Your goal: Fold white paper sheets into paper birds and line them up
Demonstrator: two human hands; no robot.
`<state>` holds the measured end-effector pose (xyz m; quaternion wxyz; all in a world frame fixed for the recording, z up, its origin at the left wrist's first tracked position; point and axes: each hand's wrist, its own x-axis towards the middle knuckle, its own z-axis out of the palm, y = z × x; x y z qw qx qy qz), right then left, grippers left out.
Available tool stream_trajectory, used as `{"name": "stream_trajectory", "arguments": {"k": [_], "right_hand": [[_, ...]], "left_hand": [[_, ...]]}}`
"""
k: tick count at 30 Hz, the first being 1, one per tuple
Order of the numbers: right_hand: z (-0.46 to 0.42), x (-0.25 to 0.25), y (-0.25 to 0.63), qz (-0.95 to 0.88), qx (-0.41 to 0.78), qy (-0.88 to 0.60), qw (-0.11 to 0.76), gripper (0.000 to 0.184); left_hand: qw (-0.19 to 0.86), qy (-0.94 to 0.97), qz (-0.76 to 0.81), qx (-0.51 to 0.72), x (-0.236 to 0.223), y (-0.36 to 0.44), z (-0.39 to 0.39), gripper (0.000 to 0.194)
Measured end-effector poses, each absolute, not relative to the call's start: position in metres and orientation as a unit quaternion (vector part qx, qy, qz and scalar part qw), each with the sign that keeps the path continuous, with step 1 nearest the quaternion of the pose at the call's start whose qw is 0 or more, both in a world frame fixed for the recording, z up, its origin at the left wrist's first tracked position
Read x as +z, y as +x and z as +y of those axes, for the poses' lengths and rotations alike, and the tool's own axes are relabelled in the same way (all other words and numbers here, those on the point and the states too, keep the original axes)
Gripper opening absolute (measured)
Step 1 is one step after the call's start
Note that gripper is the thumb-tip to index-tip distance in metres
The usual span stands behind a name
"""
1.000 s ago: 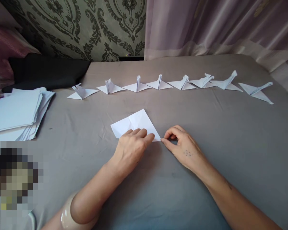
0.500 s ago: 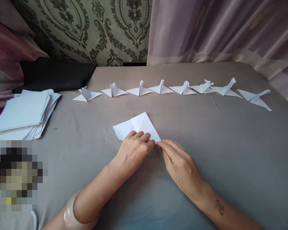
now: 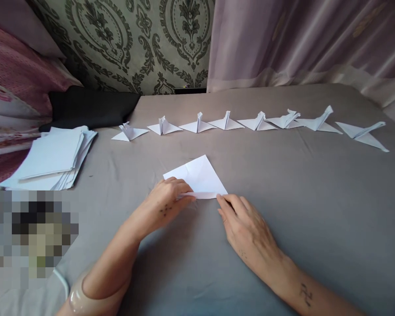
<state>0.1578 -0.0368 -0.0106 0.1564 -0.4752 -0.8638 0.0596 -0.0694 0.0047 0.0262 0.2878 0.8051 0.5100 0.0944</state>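
Observation:
A creased sheet of white paper [image 3: 202,173] lies on the grey cloth in front of me, one corner pointing away. Along its near edge runs a narrow folded strip. My left hand [image 3: 169,195] pinches the left end of that strip between thumb and fingers. At the right corner, my right hand [image 3: 242,215] grips the paper with its fingertips, the fingers pressed together. The paper's left near part is hidden under my left hand. Beyond the sheet stands a row of several folded paper birds [image 3: 198,125] with raised necks and spread wings.
A stack of white paper sheets [image 3: 49,156] lies on the left, in front of a black cloth or cover [image 3: 92,106]. A blurred, pixelated patch [image 3: 36,232] hides the lower left. Curtains [image 3: 283,44] and a patterned wall [image 3: 145,44] stand behind the grey-covered surface [image 3: 299,184].
My left hand has slid left along the near edge, uncovering the folded strip. My right hand stays at the right corner. The whole view has shifted slightly.

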Motion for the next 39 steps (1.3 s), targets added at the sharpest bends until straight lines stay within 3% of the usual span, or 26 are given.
{"name": "stream_trajectory", "arguments": {"k": [15, 25, 33, 39], "right_hand": [[-0.038, -0.005, 0.150, -0.870, 0.041, -0.478, 0.118, 0.040], [-0.039, -0.001, 0.142, -0.869, 0.051, -0.486, 0.075, 0.044], [-0.039, -0.004, 0.151, -0.869, 0.054, -0.476, 0.124, 0.044], [-0.037, -0.002, 0.147, -0.874, 0.039, -0.474, 0.097, 0.040]], "left_hand": [[0.310, 0.732, 0.600, 0.088, 0.021, -0.076, 0.009, 0.037], [0.375, 0.732, 0.553, 0.134, 0.024, -0.086, 0.010, 0.033], [0.373, 0.739, 0.543, 0.138, 0.022, -0.089, 0.008, 0.030], [0.372, 0.729, 0.563, 0.117, 0.027, -0.087, 0.010, 0.028]]}}
